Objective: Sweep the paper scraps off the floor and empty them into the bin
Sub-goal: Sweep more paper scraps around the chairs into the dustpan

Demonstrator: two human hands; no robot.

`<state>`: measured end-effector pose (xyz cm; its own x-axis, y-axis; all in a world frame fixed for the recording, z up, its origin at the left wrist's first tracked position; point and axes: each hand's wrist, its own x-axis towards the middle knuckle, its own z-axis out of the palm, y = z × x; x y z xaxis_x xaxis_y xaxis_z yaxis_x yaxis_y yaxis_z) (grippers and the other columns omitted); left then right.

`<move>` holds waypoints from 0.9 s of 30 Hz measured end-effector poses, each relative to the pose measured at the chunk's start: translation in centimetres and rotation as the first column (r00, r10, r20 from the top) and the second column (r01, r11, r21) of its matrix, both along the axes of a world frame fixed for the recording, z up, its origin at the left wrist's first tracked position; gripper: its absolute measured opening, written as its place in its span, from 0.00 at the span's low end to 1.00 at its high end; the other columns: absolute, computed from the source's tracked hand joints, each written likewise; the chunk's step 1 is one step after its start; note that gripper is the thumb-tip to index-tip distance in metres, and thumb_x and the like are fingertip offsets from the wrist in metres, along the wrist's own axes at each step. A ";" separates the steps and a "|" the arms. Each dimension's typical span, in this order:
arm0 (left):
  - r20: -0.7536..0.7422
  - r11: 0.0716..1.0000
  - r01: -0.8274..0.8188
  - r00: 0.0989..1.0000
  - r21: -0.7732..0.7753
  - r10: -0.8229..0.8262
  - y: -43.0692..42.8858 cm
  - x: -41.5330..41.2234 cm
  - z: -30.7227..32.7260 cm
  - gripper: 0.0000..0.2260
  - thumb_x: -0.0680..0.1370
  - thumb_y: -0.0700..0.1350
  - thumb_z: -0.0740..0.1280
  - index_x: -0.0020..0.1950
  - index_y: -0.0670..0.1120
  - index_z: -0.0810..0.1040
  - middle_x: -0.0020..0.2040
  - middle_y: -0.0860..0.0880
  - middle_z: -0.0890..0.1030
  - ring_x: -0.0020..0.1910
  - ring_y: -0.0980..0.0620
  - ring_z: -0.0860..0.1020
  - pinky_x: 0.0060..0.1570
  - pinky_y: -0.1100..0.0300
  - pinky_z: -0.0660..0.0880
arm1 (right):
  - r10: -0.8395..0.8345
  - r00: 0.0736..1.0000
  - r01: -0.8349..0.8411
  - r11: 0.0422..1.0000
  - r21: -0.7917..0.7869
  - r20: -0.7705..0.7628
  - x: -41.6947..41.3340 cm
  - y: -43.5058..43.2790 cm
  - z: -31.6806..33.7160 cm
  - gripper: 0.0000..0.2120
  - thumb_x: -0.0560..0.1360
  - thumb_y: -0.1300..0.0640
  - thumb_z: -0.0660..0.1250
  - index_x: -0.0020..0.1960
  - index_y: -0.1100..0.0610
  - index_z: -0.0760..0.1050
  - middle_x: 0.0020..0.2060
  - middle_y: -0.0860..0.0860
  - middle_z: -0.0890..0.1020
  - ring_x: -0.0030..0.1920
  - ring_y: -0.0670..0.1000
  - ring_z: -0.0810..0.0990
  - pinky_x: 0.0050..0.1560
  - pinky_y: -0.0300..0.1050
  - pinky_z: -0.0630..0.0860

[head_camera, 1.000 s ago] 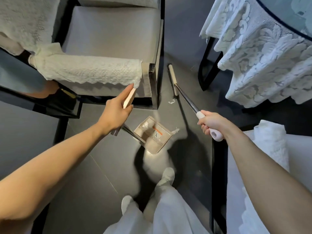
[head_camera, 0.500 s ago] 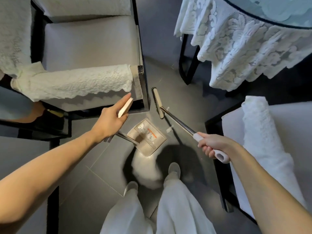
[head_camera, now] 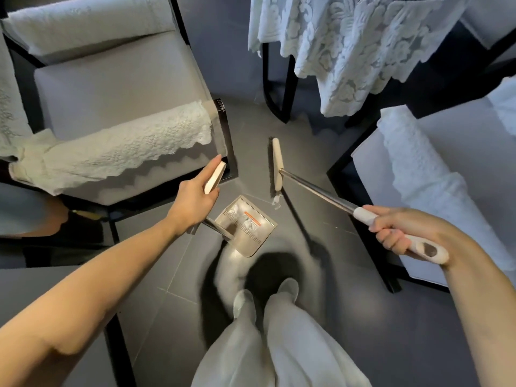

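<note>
The open floor (head_camera: 349,317) is a narrow strip of dark tiles between the armchair (head_camera: 111,88) on the left, the lace-covered desk (head_camera: 349,51) ahead and a second chair (head_camera: 446,177) on the right. One white paper scrap (head_camera: 276,203) lies on the tiles just beside the near end of the beige broom head (head_camera: 277,164). More scraps (head_camera: 248,221) lie in the shiny metal dustpan (head_camera: 251,241). The left grip (head_camera: 192,199) is clamped on the dustpan's flat beige handle (head_camera: 215,177), and the right grip (head_camera: 396,230) is curled round the broom's white handle (head_camera: 365,216).
</note>
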<state>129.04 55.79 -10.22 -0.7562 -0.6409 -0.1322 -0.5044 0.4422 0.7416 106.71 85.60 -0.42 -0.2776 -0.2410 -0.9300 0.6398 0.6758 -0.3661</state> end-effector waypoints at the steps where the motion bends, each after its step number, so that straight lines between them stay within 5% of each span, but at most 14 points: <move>1: 0.005 1.000 -0.002 1.000 0.004 0.002 0.0 -0.3 -0.1 0.32 0.78 0.38 0.65 0.74 0.64 0.62 0.53 0.52 0.77 0.36 0.66 0.77 0.33 0.80 0.67 | 0.012 1.000 -0.011 1.000 0.003 -0.019 -0.3 0.1 -0.2 0.27 0.78 0.70 0.56 0.73 0.49 0.65 0.22 0.50 0.66 0.17 0.42 0.62 0.13 0.32 0.59; 6: 0.021 1.000 -0.004 1.000 -0.023 0.004 0.1 -2.0 -0.9 0.32 0.77 0.38 0.66 0.73 0.66 0.62 0.53 0.53 0.77 0.39 0.69 0.77 0.35 0.81 0.66 | 0.098 0.987 -0.092 0.994 0.050 -0.129 -2.6 -0.8 -3.4 0.32 0.77 0.70 0.58 0.75 0.47 0.61 0.21 0.50 0.68 0.18 0.43 0.63 0.15 0.33 0.61; 11: 0.070 0.998 0.015 0.998 -0.062 -0.011 -1.8 -3.2 -1.1 0.35 0.78 0.41 0.66 0.70 0.74 0.57 0.54 0.52 0.77 0.41 0.57 0.78 0.40 0.76 0.69 | 0.265 0.941 -0.231 0.958 0.173 -0.211 -2.8 -1.7 -8.1 0.33 0.75 0.68 0.59 0.76 0.45 0.59 0.28 0.54 0.74 0.20 0.45 0.67 0.20 0.35 0.65; 15: 0.059 0.994 0.037 0.998 -0.098 -0.032 -2.9 -3.2 -1.1 0.35 0.78 0.41 0.66 0.70 0.76 0.56 0.54 0.51 0.77 0.40 0.59 0.76 0.39 0.79 0.67 | 0.278 0.952 -0.255 0.951 0.174 -0.125 -1.0 -1.9 -10.2 0.35 0.75 0.68 0.60 0.76 0.43 0.57 0.29 0.53 0.74 0.21 0.44 0.68 0.20 0.35 0.66; 18: 0.060 0.995 0.039 0.998 -0.089 -0.033 -3.3 -3.0 -1.1 0.34 0.78 0.41 0.67 0.72 0.73 0.57 0.59 0.49 0.77 0.45 0.55 0.75 0.47 0.68 0.70 | 0.343 0.931 -0.313 0.925 0.214 -0.122 2.3 -2.4 -10.1 0.36 0.76 0.68 0.62 0.76 0.42 0.56 0.36 0.56 0.75 0.25 0.45 0.69 0.20 0.35 0.66; 20: 0.049 0.997 0.041 0.998 -0.067 -0.038 -3.6 -3.0 -1.2 0.33 0.78 0.41 0.66 0.73 0.70 0.58 0.59 0.49 0.77 0.47 0.56 0.75 0.48 0.71 0.69 | 0.346 0.933 -0.322 0.926 0.196 -0.099 5.2 -3.1 -9.7 0.34 0.77 0.69 0.60 0.76 0.44 0.57 0.38 0.57 0.74 0.26 0.46 0.68 0.19 0.35 0.66; 22: 0.032 0.997 0.055 0.998 -0.047 -0.053 -3.9 -3.2 -1.4 0.32 0.78 0.40 0.66 0.73 0.69 0.59 0.57 0.51 0.75 0.41 0.60 0.75 0.41 0.78 0.68 | 0.317 0.946 -0.303 0.938 0.167 -0.065 8.1 -3.6 -9.1 0.30 0.77 0.68 0.57 0.75 0.45 0.60 0.38 0.56 0.74 0.26 0.46 0.67 0.19 0.35 0.65; 25: -0.002 0.997 0.070 0.998 0.012 -0.070 -4.1 -3.1 -1.4 0.32 0.78 0.39 0.66 0.74 0.67 0.60 0.55 0.54 0.73 0.39 0.59 0.77 0.42 0.68 0.74 | 0.232 0.973 -0.233 0.967 0.100 0.018 11.5 -3.8 -7.1 0.23 0.80 0.62 0.56 0.72 0.46 0.63 0.29 0.52 0.76 0.23 0.43 0.67 0.20 0.33 0.65; 27: -0.024 0.996 0.090 0.996 0.024 -0.090 -4.0 -2.5 -1.4 0.32 0.78 0.39 0.66 0.74 0.65 0.60 0.54 0.55 0.74 0.41 0.61 0.77 0.44 0.71 0.72 | 0.181 0.979 -0.186 0.981 0.056 0.091 12.8 -3.4 -5.5 0.24 0.80 0.62 0.57 0.73 0.46 0.62 0.22 0.48 0.75 0.21 0.41 0.66 0.19 0.32 0.64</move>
<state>126.55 51.82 -11.65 -0.8137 -0.5668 -0.1290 -0.4460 0.4663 0.7640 119.48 82.20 -5.93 -0.1534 -0.2198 -0.9634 0.5294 0.8049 -0.2680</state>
